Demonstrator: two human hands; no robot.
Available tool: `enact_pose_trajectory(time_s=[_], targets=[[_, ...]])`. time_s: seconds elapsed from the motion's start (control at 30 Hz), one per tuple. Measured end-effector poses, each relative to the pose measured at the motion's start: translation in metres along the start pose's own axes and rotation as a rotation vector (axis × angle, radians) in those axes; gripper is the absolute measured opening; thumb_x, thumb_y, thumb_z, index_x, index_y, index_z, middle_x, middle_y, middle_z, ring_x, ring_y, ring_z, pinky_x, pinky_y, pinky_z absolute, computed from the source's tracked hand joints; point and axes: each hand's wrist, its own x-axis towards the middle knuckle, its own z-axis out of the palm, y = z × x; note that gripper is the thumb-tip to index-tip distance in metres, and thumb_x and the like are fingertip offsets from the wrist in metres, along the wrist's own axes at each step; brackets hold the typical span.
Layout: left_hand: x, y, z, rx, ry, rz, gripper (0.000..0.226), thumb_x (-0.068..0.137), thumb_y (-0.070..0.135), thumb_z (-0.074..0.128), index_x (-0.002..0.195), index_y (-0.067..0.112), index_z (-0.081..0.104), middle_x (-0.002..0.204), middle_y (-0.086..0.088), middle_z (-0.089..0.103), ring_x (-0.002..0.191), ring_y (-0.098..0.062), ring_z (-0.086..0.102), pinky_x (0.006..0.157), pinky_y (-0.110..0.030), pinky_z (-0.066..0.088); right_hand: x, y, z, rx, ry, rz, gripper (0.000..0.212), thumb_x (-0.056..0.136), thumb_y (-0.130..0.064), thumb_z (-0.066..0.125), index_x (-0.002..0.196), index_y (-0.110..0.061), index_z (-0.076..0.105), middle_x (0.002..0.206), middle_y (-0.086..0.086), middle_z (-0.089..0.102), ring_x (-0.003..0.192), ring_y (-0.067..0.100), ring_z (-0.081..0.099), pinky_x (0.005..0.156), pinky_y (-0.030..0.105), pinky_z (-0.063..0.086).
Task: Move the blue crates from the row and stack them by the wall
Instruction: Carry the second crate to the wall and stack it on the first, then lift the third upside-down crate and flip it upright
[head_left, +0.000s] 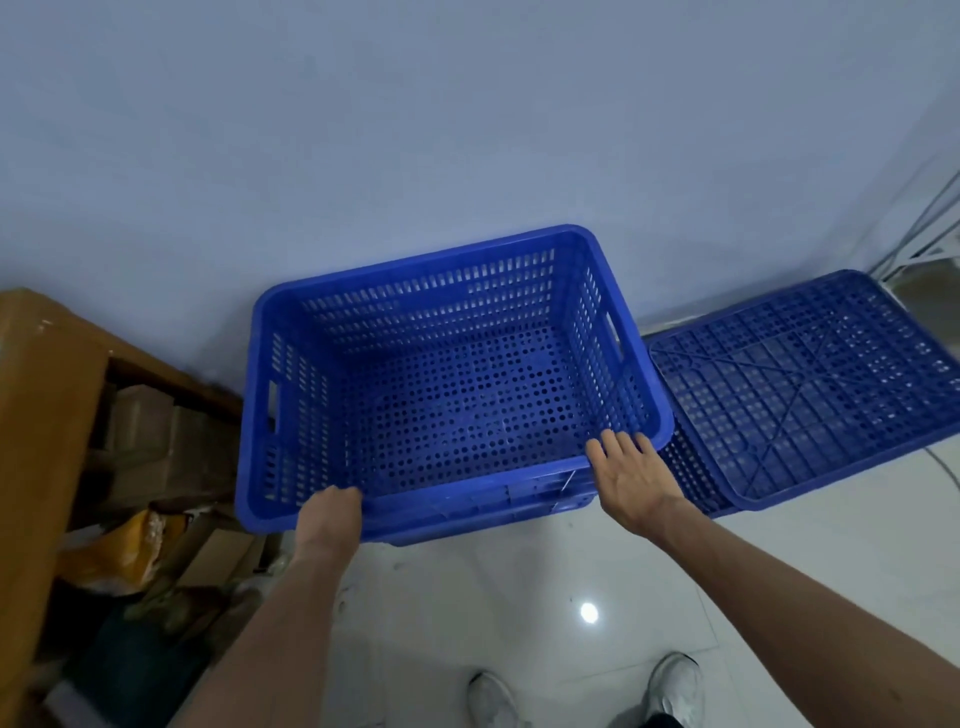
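Against the wall (363, 130), beyond both hands: a pale, bare surface fills the upper half of the view.
Floor (519, 597): glossy white tiles beneath the forearms, with one bright spot of reflected light between them.
Upright blue crate (441, 374): open side up, perforated base and slotted walls, empty; its far rim is close against the wall, its near rim is at the hands. Another blue rim shows just under its near edge, so it appears to sit on another crate, though how many are below cannot be told.
Overturned blue crate (810, 384): ribbed underside up, just beside the upright one, beyond and outward of the right hand, also near the wall.
Brown shelf unit (47, 415): outward of the left hand, holding cardboard boxes (150, 431) and a yellow bag (124, 551) lower down.
Left hand (332, 512): its grip is on the near rim toward the left corner; fingers curl over the edge into the crate and are mostly hidden, so it reads as closed on the rim.
Right hand (631, 480): its grip is open, fingers spread and fairly flat, fingertips touching the near rim at the right corner, nothing held.
Shoes (672, 686): two white shoes on the tiles, below the hands at the bottom edge.
Cables (930, 218): grey, at the far right edge, well beyond the right hand.
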Motion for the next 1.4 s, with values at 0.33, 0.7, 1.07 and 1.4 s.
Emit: enact_pose_trajectory(time_s=[0.33, 0.7, 1.07, 1.4], targets=[[-0.014, 0.023, 0.004, -0.17, -0.082, 0.022, 0.073, 0.093, 0.048, 0.055, 0.152, 0.019, 0.025, 0.156, -0.008, 0.032, 0.143, -0.028, 0.034, 0.119, -0.044, 0.023, -0.005, -0.002, -0.016, -0.084, -0.198, 0.084, 0.07, 0.095, -0.026, 0.042, 0.153, -0.003, 0.01, 0.15, 0.019, 0.027, 0.14, 0.038, 0.027, 0.12, 0.05, 0.016], [-0.14, 0.073, -0.048, -0.725, -0.188, 0.143, 0.072, 0.093, 0.07, 0.035, 0.156, 0.036, 0.024, 0.167, 0.003, 0.011, 0.153, -0.019, 0.013, 0.122, -0.039, 0.018, -0.132, -0.003, -0.069, 0.235, -0.245, 0.11, 0.063, 0.095, -0.016, 0.033, 0.155, -0.006, 0.017, 0.158, 0.015, 0.028, 0.142, 0.031, 0.031, 0.116, 0.041, 0.029], [-0.185, 0.131, -0.135, -0.694, -0.172, 0.272, 0.055, 0.102, 0.053, 0.031, 0.135, 0.017, 0.055, 0.132, -0.007, 0.06, 0.123, -0.028, 0.054, 0.104, -0.042, 0.042, -0.25, 0.028, -0.088, 0.375, -0.385, 0.32, 0.051, 0.097, -0.022, 0.037, 0.146, -0.011, 0.034, 0.143, 0.014, 0.044, 0.129, 0.031, 0.044, 0.105, 0.042, 0.039], [-0.215, 0.268, -0.208, -0.516, -0.124, 0.431, 0.052, 0.103, 0.051, 0.032, 0.133, 0.015, 0.055, 0.136, -0.01, 0.057, 0.123, -0.03, 0.053, 0.103, -0.042, 0.042, -0.311, 0.144, -0.077, 0.472, -0.351, 0.498, 0.049, 0.098, -0.024, 0.036, 0.145, -0.01, 0.036, 0.143, 0.015, 0.046, 0.13, 0.03, 0.044, 0.106, 0.041, 0.038]])
